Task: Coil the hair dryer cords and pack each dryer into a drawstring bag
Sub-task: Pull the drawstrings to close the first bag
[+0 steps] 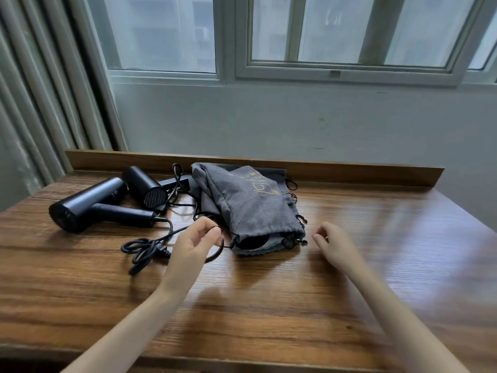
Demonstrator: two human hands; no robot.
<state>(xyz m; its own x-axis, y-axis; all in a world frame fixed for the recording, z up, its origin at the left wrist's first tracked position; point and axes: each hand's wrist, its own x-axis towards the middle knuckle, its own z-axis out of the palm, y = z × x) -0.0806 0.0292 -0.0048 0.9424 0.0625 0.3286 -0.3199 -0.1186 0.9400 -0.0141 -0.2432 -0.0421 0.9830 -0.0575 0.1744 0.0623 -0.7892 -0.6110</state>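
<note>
Grip first: the left hand (196, 242) pinches a thin black loop (215, 255) between thumb and fingertips. By my reading it is the drawstring of the grey bag (252, 208), though blur keeps me from tracing it to the hem. The right hand (333, 244) hovers just beside the bag's other cord ends, fingers loosely curled, holding nothing. Bag lies mid-surface, mouth toward me and not yet cinched; a dark dryer body (254, 242) shows inside. I judge the step in hand to be closing this bag. The next move calls for both strings drawn apart, evenly. Left of it, two black dryers (88, 205) lie unpacked on the wooden surface (269, 305) — one cord (142, 250) sprawled, uncoiled.
</note>
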